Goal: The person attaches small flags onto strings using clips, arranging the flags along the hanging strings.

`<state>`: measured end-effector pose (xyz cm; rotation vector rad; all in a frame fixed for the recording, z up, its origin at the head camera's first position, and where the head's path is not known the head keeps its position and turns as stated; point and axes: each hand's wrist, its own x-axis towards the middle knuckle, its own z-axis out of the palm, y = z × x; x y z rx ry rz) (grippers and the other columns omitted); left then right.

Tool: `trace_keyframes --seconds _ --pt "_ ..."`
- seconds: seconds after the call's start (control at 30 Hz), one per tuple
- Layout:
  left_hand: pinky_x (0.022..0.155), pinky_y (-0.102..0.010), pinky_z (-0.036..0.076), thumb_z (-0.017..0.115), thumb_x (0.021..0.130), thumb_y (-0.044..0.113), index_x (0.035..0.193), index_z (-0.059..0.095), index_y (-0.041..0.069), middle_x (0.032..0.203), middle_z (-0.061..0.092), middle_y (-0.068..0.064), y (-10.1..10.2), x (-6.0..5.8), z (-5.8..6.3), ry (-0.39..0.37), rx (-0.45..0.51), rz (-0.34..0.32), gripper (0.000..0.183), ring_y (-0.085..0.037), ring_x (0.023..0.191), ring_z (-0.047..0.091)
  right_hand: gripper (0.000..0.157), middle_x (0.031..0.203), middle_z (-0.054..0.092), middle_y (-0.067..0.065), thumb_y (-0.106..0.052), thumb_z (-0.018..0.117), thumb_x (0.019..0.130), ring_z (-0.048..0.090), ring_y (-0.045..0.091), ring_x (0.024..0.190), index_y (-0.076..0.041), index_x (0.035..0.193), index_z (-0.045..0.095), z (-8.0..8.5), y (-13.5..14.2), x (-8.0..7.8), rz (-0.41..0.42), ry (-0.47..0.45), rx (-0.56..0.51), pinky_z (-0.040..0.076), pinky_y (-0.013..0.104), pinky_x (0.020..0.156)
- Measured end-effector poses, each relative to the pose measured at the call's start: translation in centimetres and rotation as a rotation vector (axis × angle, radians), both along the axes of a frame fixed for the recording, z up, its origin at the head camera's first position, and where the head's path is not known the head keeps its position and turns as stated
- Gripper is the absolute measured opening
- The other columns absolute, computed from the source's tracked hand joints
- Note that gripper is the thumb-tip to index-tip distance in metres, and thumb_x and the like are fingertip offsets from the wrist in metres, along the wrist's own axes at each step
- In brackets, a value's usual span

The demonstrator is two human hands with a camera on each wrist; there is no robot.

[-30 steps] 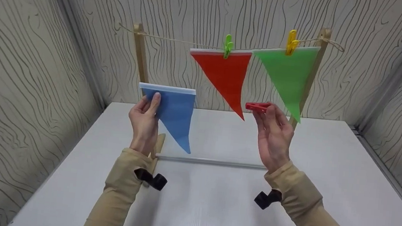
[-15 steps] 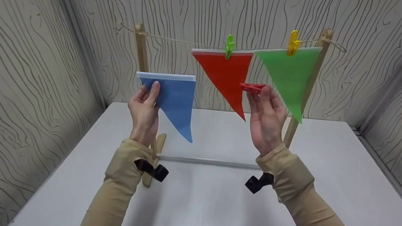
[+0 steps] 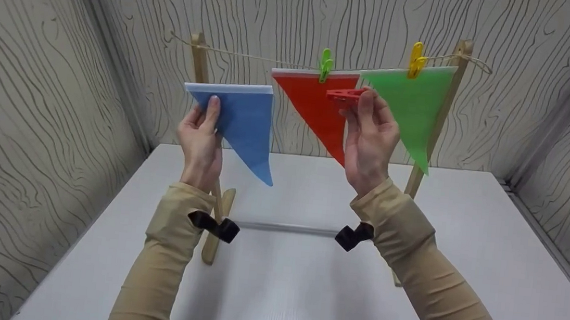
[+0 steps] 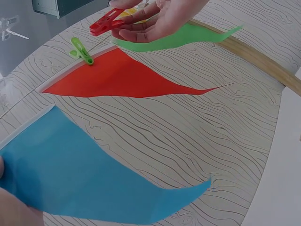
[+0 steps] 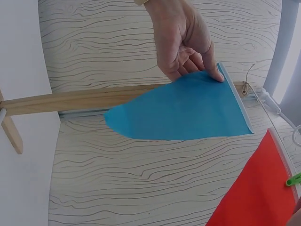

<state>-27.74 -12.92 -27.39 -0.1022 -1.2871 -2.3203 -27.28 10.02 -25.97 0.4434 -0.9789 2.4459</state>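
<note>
My left hand (image 3: 202,144) pinches a blue triangular pennant (image 3: 247,120) near its white top edge, thumb in front, the point hanging down. The pennant is held just below the string (image 3: 253,57), left of a red pennant (image 3: 312,97). Between thumb and fingers of my right hand (image 3: 370,142) is a red clothespin (image 3: 343,96), which overlaps the red pennant in the head view. A light green clothespin (image 3: 325,67) fastens the red pennant to the string. Right of it a green pennant (image 3: 411,99) hangs from a yellow clothespin (image 3: 416,62).
The string is tied between a left wooden post (image 3: 200,63) and a right wooden post (image 3: 450,97). A thin rod (image 3: 283,228) joins the stand's feet low over the white table (image 3: 282,295). Wood-grain patterned walls (image 3: 18,103) enclose the sides and back.
Both hands have risen toward the string, the left with the blue pennant, the right with the red clothespin. The right hand has also shifted left, in front of the red pennant.
</note>
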Motion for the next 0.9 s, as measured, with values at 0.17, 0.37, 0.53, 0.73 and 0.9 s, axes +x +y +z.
trace_keyframes --seconds 0.17,0.37,0.53,0.73,0.9 --pt "0.116 -0.044 0.043 0.059 0.101 0.014 0.142 0.051 -0.003 0.142 0.059 -0.022 0.0 -0.2 0.8 -0.002 0.02 0.015 0.045 -0.028 0.135 0.057 0.02 0.096 0.069 0.005 -0.001 0.051 0.102 0.063 0.019 0.085 0.0 0.114 0.066 1.0 -0.7 -0.2 -0.037 0.035 0.008 0.055 0.023 0.074" --pt "0.115 -0.041 0.045 0.059 0.101 0.013 0.14 0.053 -0.005 0.141 0.059 -0.023 0.1 -0.4 1.5 -0.003 0.046 0.032 0.043 -0.027 0.134 0.058 0.017 0.087 0.069 0.005 0.0 0.052 0.101 0.06 0.018 0.07 -0.001 0.109 0.067 1.8 -1.7 -0.4 -0.082 0.056 0.039 0.055 0.022 0.067" --pt "0.113 -0.038 0.047 0.059 0.101 0.012 0.14 0.053 -0.006 0.141 0.059 -0.024 0.1 -0.4 2.0 0.011 0.048 0.052 0.043 -0.028 0.132 0.059 0.016 0.086 0.066 0.005 0.002 0.054 0.1 0.056 0.017 0.064 -0.001 0.109 0.066 2.8 -2.4 -0.5 -0.117 0.068 0.073 0.053 0.022 0.063" --pt "0.113 -0.039 0.047 0.058 0.102 0.014 0.14 0.053 -0.004 0.139 0.06 -0.022 0.0 -0.2 2.4 0.027 0.031 0.072 0.043 -0.027 0.132 0.06 0.014 0.088 0.067 0.003 0.001 0.056 0.099 0.05 0.013 0.052 -0.002 0.11 0.065 3.9 -3.1 -0.7 -0.157 0.099 0.157 0.046 0.021 0.049" --pt "0.111 -0.039 0.049 0.058 0.101 0.014 0.139 0.054 -0.004 0.139 0.061 -0.023 0.1 -0.4 2.7 0.034 0.039 0.084 0.042 -0.028 0.13 0.061 0.014 0.089 0.068 0.003 0.0 0.059 0.098 0.048 0.011 0.046 -0.002 0.111 0.064 4.8 -3.8 -0.7 -0.185 0.104 0.208 0.042 0.019 0.043"
